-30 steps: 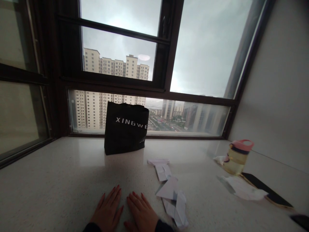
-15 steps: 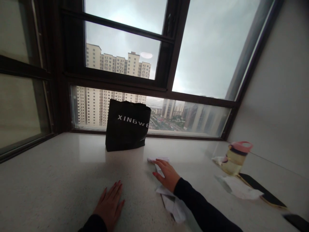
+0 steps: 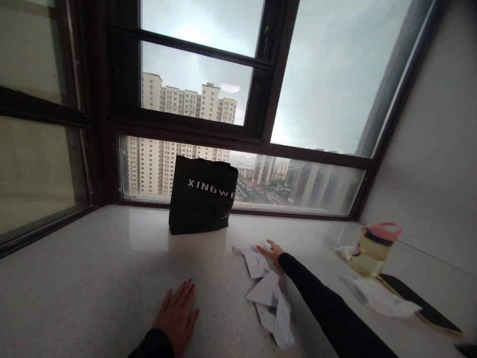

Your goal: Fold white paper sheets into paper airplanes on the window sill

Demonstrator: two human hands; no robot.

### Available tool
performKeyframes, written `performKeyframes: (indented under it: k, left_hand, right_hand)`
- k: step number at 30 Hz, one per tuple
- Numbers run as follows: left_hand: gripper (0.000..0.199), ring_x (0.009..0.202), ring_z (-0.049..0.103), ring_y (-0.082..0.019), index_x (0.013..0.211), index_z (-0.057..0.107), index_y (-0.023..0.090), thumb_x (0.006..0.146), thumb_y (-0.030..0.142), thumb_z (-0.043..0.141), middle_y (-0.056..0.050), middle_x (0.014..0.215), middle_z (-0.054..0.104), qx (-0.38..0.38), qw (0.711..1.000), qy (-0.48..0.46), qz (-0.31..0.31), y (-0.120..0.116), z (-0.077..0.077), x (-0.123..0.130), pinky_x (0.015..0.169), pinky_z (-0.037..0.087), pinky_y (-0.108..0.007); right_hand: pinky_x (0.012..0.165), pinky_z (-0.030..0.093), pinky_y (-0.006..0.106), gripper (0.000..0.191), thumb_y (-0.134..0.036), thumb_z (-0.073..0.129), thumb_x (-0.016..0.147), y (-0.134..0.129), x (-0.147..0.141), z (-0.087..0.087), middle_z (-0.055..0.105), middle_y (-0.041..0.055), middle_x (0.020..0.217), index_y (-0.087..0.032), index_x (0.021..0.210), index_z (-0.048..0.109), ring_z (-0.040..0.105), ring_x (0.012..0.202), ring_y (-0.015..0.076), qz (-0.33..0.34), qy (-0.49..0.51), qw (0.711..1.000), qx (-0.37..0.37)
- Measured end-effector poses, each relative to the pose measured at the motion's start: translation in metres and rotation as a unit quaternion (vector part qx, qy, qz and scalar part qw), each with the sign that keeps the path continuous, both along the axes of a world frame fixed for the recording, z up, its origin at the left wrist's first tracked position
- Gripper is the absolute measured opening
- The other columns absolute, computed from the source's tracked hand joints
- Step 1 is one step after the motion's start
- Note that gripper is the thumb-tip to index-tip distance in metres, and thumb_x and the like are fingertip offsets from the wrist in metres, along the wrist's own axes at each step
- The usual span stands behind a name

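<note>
1. A person's left hand [image 3: 177,314] lies palm down on a pale sill [image 3: 93,278], fingers close together, thumb apart, gripping nothing; the flat pose perhaps steadies the leaning body.
2. The right hand [image 3: 275,253] reaches out to the farthest folded paper [image 3: 254,263], thumb and forefinger apart at its right side. Whether the thumb touches or merely hovers, one cannot tell.
3. Two more pieces, a middle folded paper [image 3: 263,291] and a nearest folded paper [image 3: 282,318], run toward the person in a loose line right of the left hand, probably laid so to keep each within reach.
4. A black bag [image 3: 203,199] stands upright near the sill's back edge, likely placed there to leave room for the hands.
5. Toward the right edge, a pink-lidded bottle [image 3: 370,253] stands upright beside a crumpled white tissue [image 3: 385,298].
</note>
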State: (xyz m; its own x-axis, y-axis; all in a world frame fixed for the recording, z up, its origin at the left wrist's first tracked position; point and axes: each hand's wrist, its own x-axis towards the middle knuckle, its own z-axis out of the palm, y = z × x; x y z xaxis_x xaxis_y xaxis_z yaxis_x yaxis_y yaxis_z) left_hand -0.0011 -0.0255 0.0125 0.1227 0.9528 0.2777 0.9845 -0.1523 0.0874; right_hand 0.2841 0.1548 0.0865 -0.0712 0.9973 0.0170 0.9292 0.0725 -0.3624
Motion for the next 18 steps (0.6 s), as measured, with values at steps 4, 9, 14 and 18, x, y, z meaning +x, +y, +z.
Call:
performKeyframes:
  k: [4, 9, 14, 18]
  left_hand:
    - [0.045, 0.113, 0.034, -0.02, 0.115, 0.043, 0.013, 0.08, 0.034, 0.025, -0.007, 0.122, 0.042, 0.028, 0.999, 0.002, 0.016, -0.005, 0.006, 0.004, 0.094, 0.022, -0.04]
    - [0.043, 0.107, 0.041, -0.019, 0.113, 0.045, 0.011, 0.08, 0.032, 0.027, -0.009, 0.117, 0.048, 0.078, 0.997, -0.009, 0.019, -0.006, 0.02, 0.001, 0.088, 0.033, -0.035]
    - [0.037, 0.108, 0.04, -0.021, 0.109, 0.046, 0.015, 0.078, 0.028, 0.033, -0.008, 0.114, 0.05, 0.212, 0.977, -0.015, -0.014, -0.002, 0.025, -0.006, 0.084, 0.037, -0.036]
    - [0.041, 0.109, 0.038, -0.022, 0.116, 0.038, 0.02, 0.076, 0.029, 0.037, -0.007, 0.121, 0.043, 0.223, 0.974, -0.02, -0.028, 0.003, 0.011, -0.008, 0.082, 0.038, -0.036]
  right_hand:
    - [0.07, 0.044, 0.036, 0.024, -0.025, 0.045, 0.082, 0.005, -0.031, 0.002, 0.05, 0.0054, 0.104, -0.016, 0.103, 0.047, 0.053, 0.085, 0.0169, 0.074, -0.003, 0.997, -0.012]
    - [0.07, 0.044, 0.036, 0.023, -0.025, 0.044, 0.082, -0.023, -0.09, 0.0, 0.051, 0.0049, 0.103, -0.016, 0.102, 0.048, 0.053, 0.084, 0.0169, 0.208, 0.01, 0.978, -0.004]
    - [0.082, 0.038, 0.029, 0.035, -0.033, 0.054, 0.074, -0.069, -0.107, 0.018, 0.052, 0.0022, 0.106, -0.023, 0.107, 0.048, 0.049, 0.094, 0.0163, 0.29, 0.045, 0.954, 0.063]
    - [0.088, 0.031, 0.037, 0.044, -0.043, 0.047, 0.073, -0.095, -0.05, 0.035, 0.049, 0.0099, 0.11, -0.018, 0.109, 0.047, 0.043, 0.102, 0.0235, 0.243, 0.039, 0.963, 0.11]
